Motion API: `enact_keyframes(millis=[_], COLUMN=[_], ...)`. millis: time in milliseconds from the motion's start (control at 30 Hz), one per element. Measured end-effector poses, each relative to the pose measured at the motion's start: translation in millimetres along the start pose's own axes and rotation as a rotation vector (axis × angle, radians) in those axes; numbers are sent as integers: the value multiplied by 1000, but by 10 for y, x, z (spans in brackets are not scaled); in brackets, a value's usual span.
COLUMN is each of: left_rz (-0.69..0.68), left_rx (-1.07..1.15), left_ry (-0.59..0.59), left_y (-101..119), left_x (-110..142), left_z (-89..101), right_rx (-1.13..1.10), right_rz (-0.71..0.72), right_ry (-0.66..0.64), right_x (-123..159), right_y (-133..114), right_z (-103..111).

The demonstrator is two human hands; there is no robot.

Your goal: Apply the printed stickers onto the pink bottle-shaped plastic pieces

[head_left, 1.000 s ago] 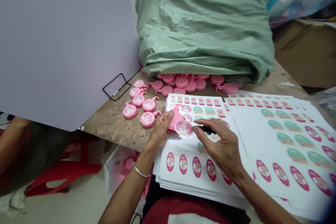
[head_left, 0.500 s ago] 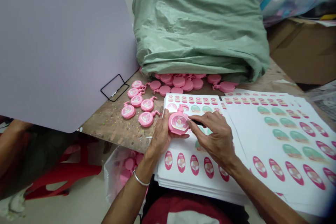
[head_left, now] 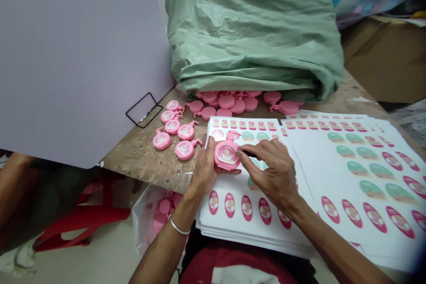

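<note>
My left hand [head_left: 204,166] is closed round a pink toy pump bottle [head_left: 226,155], its round face up and its spout pointing away from me. A printed label lies on that face. Between the fingers of my right hand [head_left: 274,171] is a thin black tool [head_left: 250,154], perhaps tweezers; its tip is at the label's right edge, partly hidden by my thumb. Beneath both hands lies a stack of sticker sheets [head_left: 229,226] printed with pink ovals and green shapes. Several labelled pink bottles [head_left: 185,131] rest on the table to the left.
A green sack [head_left: 256,31] stands at the back, with pink pieces [head_left: 226,101] spilling out under it. More sheets [head_left: 313,164] lie to the right. A grey board [head_left: 80,62] hides the left side, where another person's arm [head_left: 16,177] shows. A plastic bag [head_left: 143,217] of pink pieces hangs below the table edge.
Almost nothing differs. Both hands keep their hold on the bottle and the black tool; the view has shifted very slightly.
</note>
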State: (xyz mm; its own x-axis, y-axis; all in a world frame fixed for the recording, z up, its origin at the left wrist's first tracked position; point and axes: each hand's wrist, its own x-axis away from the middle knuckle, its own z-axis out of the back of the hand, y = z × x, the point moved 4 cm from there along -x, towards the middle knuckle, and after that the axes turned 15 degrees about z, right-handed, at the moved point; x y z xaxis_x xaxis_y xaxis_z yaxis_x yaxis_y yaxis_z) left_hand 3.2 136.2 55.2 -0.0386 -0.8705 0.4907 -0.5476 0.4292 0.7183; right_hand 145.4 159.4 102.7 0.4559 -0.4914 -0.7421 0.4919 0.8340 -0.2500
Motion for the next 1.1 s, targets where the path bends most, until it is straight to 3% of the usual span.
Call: enact_keyframes(millis=[767, 900, 1000, 1100], left_rz=[-32, -65, -86, -110], left_rx=[-97, -99, -107, -148], left_ry=[-70, -64, -52, 49], left_y=[1, 1, 1, -21], left_x=[31, 28, 28, 43], left_z=[-15, 3, 10, -7], right_rx=[21, 117, 183, -73], right_rz=[-24, -3, -106, -310], right_ry=[-12, -86, -88, 13], right_x=[1, 38, 59, 48], right_y=[35, 85, 186, 216], right_z=[-31, -8, 29, -63])
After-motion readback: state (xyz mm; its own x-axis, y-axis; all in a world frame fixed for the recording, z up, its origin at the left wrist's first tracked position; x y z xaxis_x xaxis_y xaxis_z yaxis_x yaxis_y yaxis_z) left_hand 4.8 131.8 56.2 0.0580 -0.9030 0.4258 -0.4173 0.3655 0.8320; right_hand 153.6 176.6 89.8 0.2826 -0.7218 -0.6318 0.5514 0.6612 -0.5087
